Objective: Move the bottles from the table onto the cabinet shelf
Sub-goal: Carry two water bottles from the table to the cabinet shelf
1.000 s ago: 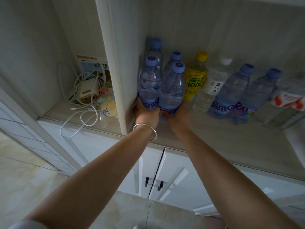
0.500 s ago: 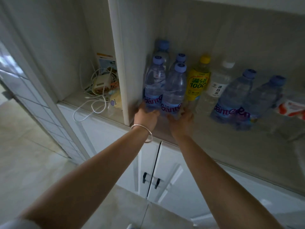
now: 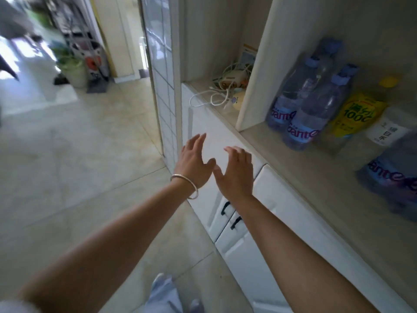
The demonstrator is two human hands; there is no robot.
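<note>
Several clear blue-capped water bottles [image 3: 316,109] stand upright on the cabinet shelf [image 3: 293,168] beside the white divider panel [image 3: 255,64]. To their right stand a yellow-labelled bottle [image 3: 358,111], a white-labelled clear bottle [image 3: 385,132] and another blue-labelled water bottle [image 3: 392,175]. My left hand [image 3: 194,161], with a silver bangle at the wrist, and my right hand [image 3: 237,170] hover side by side in front of the white cabinet doors, below and left of the bottles. Both hands are empty with fingers spread. No table is in view.
The left shelf compartment holds tangled white cables and a charger [image 3: 228,86]. Below the shelf are white doors with black handles [image 3: 230,215]. A tiled column [image 3: 164,86] stands left of the cabinet. Tiled floor [image 3: 79,166] leads to a doorway with a bin and plants [image 3: 72,68].
Both hands have let go of the two front water bottles and pulled back off the shelf. The view has swung left, away from the cabinet toward the room.
</note>
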